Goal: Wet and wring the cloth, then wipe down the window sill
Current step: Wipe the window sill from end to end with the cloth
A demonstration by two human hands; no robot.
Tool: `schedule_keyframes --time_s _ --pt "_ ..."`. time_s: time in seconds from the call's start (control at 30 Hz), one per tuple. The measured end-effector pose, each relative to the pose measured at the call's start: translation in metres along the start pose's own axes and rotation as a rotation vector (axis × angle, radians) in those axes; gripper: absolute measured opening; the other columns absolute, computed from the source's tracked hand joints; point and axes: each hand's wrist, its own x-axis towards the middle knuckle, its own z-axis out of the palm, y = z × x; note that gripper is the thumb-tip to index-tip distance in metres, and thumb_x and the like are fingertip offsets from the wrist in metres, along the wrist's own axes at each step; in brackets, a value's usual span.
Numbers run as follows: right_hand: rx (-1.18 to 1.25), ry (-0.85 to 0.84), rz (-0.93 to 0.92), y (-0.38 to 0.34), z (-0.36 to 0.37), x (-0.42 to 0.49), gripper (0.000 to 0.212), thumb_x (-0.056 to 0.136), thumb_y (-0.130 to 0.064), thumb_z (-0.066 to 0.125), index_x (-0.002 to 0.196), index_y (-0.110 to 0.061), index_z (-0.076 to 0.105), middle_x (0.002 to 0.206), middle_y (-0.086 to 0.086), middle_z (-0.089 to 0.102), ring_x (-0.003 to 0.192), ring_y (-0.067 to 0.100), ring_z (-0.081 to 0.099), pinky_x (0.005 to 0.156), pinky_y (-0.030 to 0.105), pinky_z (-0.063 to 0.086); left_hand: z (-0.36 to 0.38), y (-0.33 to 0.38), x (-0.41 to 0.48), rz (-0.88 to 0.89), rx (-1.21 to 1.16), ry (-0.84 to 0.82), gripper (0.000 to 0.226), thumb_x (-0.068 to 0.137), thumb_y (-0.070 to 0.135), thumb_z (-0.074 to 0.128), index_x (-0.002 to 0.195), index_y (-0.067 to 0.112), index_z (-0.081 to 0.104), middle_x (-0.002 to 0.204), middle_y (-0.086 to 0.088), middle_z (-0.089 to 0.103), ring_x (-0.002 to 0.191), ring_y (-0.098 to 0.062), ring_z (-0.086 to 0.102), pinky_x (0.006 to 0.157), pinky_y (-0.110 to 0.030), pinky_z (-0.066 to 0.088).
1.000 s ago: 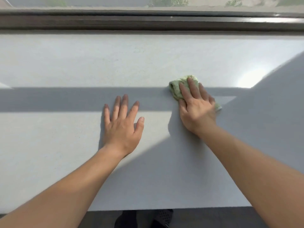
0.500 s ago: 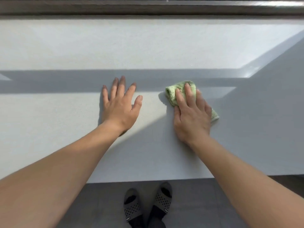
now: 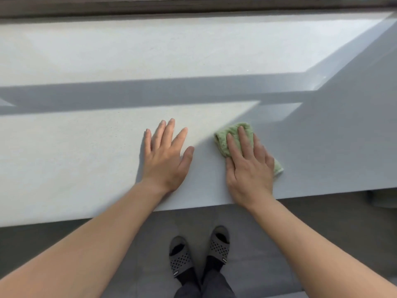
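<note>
While right hand presses green cloth flat-fingered on sill, left hand rests spread, empty (a brace); rec. even pressure, overlapping strokes.

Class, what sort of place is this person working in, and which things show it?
Probably indoors at a home window: a wide pale window sill under a dark window frame, and slippers on a grey floor.
</note>
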Motion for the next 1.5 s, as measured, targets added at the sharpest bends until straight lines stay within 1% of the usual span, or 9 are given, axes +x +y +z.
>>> schedule_keyframes --time_s 0.2,0.37,0.47,0.63,0.83,1.07,1.27,1.43,1.5 --pt "-0.052 -0.084 -0.452 0.032 -0.003 -0.037 0.053 0.1 -0.044 0.036 0.152 -0.037 0.034 0.165 -0.01 0.019 0.151 0.022 0.019 0.118 0.04 0.018 -0.001 -0.001 -0.002 -0.014 -0.019 -0.001 0.064 0.093 0.052 0.021 0.15 0.027 0.034 0.164 -0.005 0.017 0.152 -0.022 0.005 0.121 -0.05 -0.006" --pt "0.004 -0.011 -0.018 0.068 -0.015 -0.003 0.057 0.097 -0.046 0.03 0.154 -0.04 0.027 0.165 -0.012 0.012 0.152 0.022 0.014 0.119 0.041 0.011 -0.003 0.02 0.007 -0.039 -0.001 0.113 0.048 0.089 0.038 0.037 0.126 0.014 0.056 0.146 -0.018 0.043 0.141 -0.035 0.029 0.12 -0.057 0.006" --pt "-0.019 0.036 0.023 0.041 -0.006 -0.023 0.058 0.098 -0.044 0.028 0.155 -0.036 0.026 0.166 -0.006 0.013 0.152 0.026 0.013 0.118 0.045 0.015 0.001 0.05 0.025 0.021 -0.12 0.078 0.05 0.093 0.038 0.035 0.136 0.018 0.05 0.157 -0.015 0.03 0.149 -0.032 0.014 0.121 -0.052 -0.002" --pt "-0.078 -0.073 -0.439 0.093 -0.018 -0.014 0.054 0.099 -0.045 0.034 0.152 -0.038 0.035 0.164 -0.008 0.021 0.151 0.024 0.021 0.116 0.042 0.022 0.014 0.074 0.053 -0.114 -0.06 -0.017 0.062 0.097 0.047 0.02 0.156 0.029 0.016 0.166 -0.006 -0.001 0.151 -0.025 -0.014 0.12 -0.049 -0.013" --pt "0.006 -0.023 0.077 0.111 -0.034 0.084 0.058 0.099 -0.044 0.027 0.156 -0.039 0.019 0.167 -0.009 0.005 0.153 0.024 0.006 0.118 0.044 0.009 0.021 0.077 0.055 -0.135 0.06 0.02 0.065 0.094 0.051 0.023 0.155 0.028 0.019 0.166 -0.008 0.006 0.152 -0.027 -0.007 0.121 -0.05 -0.008" --pt "-0.076 -0.105 -0.537 0.124 -0.03 0.081 0.054 0.098 -0.043 0.034 0.152 -0.037 0.036 0.163 -0.008 0.024 0.15 0.028 0.024 0.119 0.049 0.018 0.021 0.087 0.055 -0.164 0.065 0.033 0.066 0.091 0.052 0.028 0.151 0.026 0.032 0.163 -0.01 0.019 0.152 -0.029 0.007 0.121 -0.052 0.0" --pt "0.008 -0.068 -0.061 0.115 -0.042 0.188 0.058 0.1 -0.04 0.027 0.157 -0.038 0.014 0.167 -0.009 -0.001 0.154 0.025 -0.002 0.123 0.045 0.001 0.018 0.098 0.071 -0.235 0.051 0.1 0.059 0.09 0.048 0.033 0.139 0.02 0.047 0.152 -0.016 0.036 0.144 -0.034 0.023 0.119 -0.058 0.009" --pt "-0.017 -0.072 -0.533 0.113 -0.034 0.148 0.052 0.101 -0.042 0.033 0.152 -0.036 0.035 0.164 -0.007 0.024 0.15 0.028 0.021 0.12 0.045 0.015 0.019 0.115 0.099 -0.254 -0.001 0.023 0.065 0.092 0.052 0.028 0.154 0.034 0.022 0.166 -0.004 0.005 0.152 -0.023 -0.004 0.12 -0.052 -0.009" --pt "-0.037 -0.097 -0.569 0.131 -0.04 0.176 0.052 0.1 -0.042 0.033 0.152 -0.038 0.033 0.164 -0.01 0.023 0.15 0.026 0.021 0.121 0.045 0.014 0.022 0.118 0.1 -0.269 0.036 -0.011 0.066 0.092 0.053 0.022 0.155 0.037 0.013 0.166 0.002 -0.004 0.151 -0.02 -0.013 0.119 -0.054 -0.012"
